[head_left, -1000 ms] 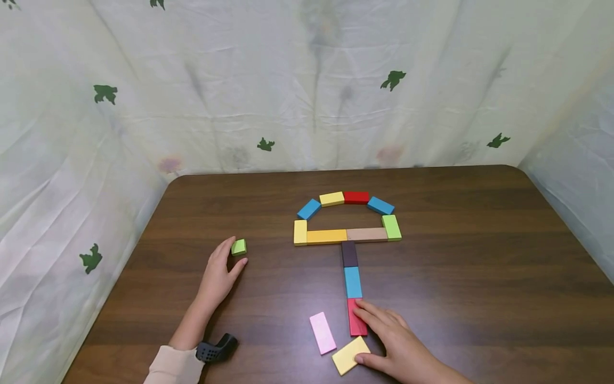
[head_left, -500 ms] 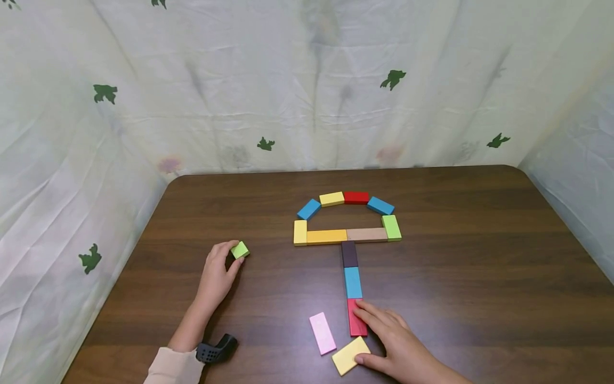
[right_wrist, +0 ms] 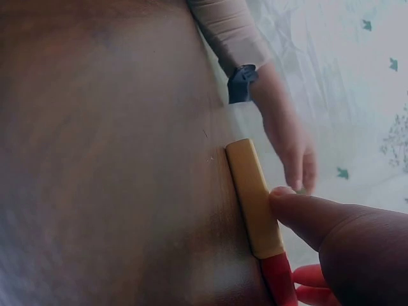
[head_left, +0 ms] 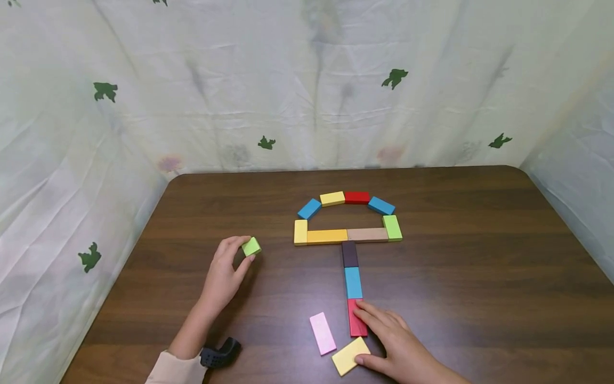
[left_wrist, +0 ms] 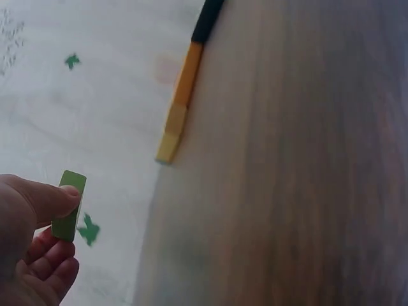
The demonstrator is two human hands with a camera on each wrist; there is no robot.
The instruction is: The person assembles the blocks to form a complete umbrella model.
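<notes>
My left hand (head_left: 223, 280) pinches a small light-green wooden block (head_left: 251, 247) between thumb and fingers. In the left wrist view the thumb presses the flat face of this green block (left_wrist: 69, 207), with fingers behind it. It appears raised a little over the table. My right hand (head_left: 400, 346) rests at the front: fingertips touch the right edge of a red block (head_left: 356, 318), and the thumb touches a pale yellow block (head_left: 350, 356) lying askew. Its right wrist view shows the thumb against the side of the yellow block (right_wrist: 255, 197). A pink block (head_left: 322, 333) lies just left, untouched.
Several coloured blocks form a closed dome outline on the brown table (head_left: 479, 266), with a yellow-orange block (head_left: 326, 237) and a tan block (head_left: 367, 234) as its base. A dark block (head_left: 349, 254) and a light-blue block (head_left: 353, 282) lead down to the red one. Cloth hangs behind.
My left hand has taken the green block into a pinch, turned it and carried it to the right and slightly up. The right hand stays in place on the red and yellow blocks.
</notes>
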